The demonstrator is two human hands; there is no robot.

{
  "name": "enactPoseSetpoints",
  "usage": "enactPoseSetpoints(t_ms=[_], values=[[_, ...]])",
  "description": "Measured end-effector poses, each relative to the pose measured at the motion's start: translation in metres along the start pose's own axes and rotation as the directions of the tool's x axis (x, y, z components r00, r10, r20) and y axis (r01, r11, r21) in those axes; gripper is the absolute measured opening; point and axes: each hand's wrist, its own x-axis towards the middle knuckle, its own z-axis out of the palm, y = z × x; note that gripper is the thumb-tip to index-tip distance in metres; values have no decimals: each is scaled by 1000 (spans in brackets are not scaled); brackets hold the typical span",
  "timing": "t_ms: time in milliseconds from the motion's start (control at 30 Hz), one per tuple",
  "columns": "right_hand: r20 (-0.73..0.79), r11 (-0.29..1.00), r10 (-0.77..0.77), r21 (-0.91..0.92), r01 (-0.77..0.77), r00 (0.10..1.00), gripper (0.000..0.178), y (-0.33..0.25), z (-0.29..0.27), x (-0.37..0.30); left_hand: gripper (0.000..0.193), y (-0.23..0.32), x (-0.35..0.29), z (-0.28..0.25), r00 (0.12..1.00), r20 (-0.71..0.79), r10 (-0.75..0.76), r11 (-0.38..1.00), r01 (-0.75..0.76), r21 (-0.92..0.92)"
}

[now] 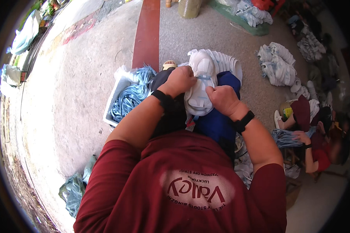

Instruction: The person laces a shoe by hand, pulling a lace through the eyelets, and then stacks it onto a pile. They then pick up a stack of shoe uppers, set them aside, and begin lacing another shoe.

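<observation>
A white shoe upper lies lengthwise over my thighs, with a pale blue shoelace crossing its middle. My left hand is closed at the shoe's left edge, its fingertips pinched where the lace ends out of sight. On the other side, my right hand is curled shut with the thumb by the shoe's edge; what it grips is too small to make out. Just beyond the shoe, a row of stacked white uppers rests by my knees.
Left of my legs stands a white crate full of blue laces. A pile of white uppers lies on the floor to the right. A co-worker's hand holds blue laces farther right. Crumpled green plastic bags lie at lower left.
</observation>
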Motion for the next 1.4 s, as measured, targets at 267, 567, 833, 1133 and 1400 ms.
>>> enactPoseSetpoints(t_ms=[267,567,833,1133,1400], values=[[67,970,205,118,-211,977,37,-5,3,0,19,13,7,-20,998,-34,-62,977,53,-208],[293,909,289,216,-357,911,39,0,-3,25,17,12,11,-16,998,55,5,1000,-4,-20],[296,950,226,144,-277,928,33,12,-5,26,19,6,12,-19,998,44,-49,992,54,-110],[-76,976,170,150,-157,983,33,10,19,-11,11,10,0,-38,968,49,246,968,-242,-68],[-78,976,167,155,-153,983,28,25,18,-12,7,-9,-11,-27,969,16,247,964,-247,94]])
